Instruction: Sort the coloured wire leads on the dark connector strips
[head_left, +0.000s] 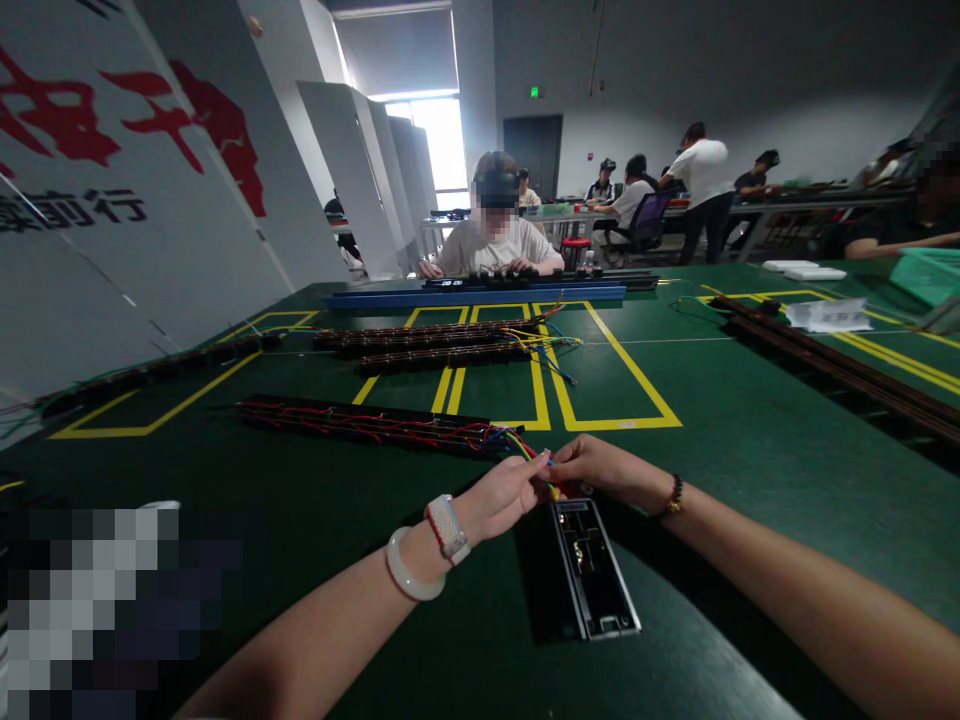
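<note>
Left grip (506, 495) and right grip (604, 465) meet fingertip to fingertip, both pinching coloured wires (519, 440) at the end of a long black strip (360, 425). The metal-framed case (606, 575) lies just below them, toward the counter's (315, 510) near edge.

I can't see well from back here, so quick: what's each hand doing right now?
Left hand: closed, pinching the colored wires.
Right hand: closed, fingertips pinched at the same wires; exactly which strand can't be told.
</note>
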